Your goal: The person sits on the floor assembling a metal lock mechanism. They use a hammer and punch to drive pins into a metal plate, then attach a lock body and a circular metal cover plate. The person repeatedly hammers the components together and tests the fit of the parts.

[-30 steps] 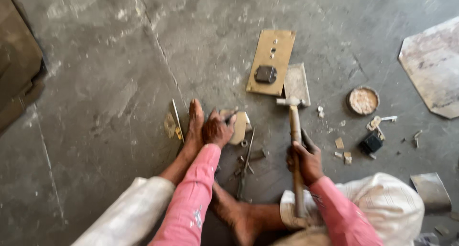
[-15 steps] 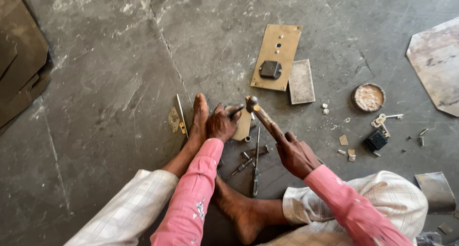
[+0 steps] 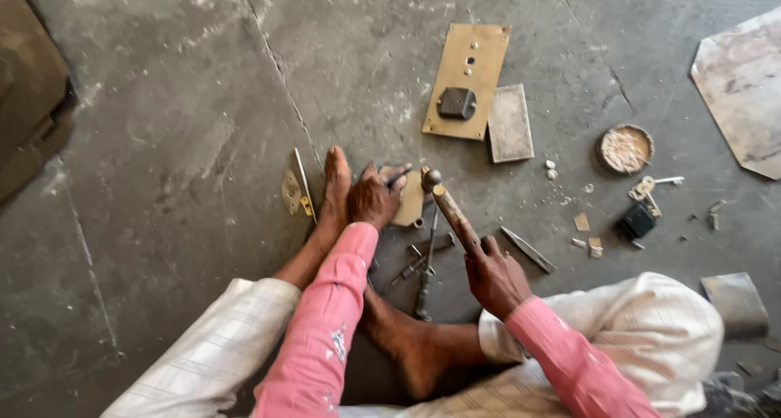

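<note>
Your hammer (image 3: 450, 209) has swung down from where it stood raised a second ago, its head now at the small brass plate (image 3: 409, 198) at centre frame. Your right hand (image 3: 496, 280) is clenched round the handle; your left hand (image 3: 376, 197) pinches a punch (image 3: 397, 176) against the plate. The striking looks mid-course; the left fingers hide the punch tip and any mark made.

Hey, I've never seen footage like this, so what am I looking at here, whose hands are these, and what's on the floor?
One camera worn on a person's head looks down at their own hands; they sit on a stone floor. The right hand grips a hammer by its handle, head near a small brass piece that the left hand pins down beside a bare foot. Around lie a brass plate with a dark block on it, a grey slab, a round tin, keys and slim tools.
</note>
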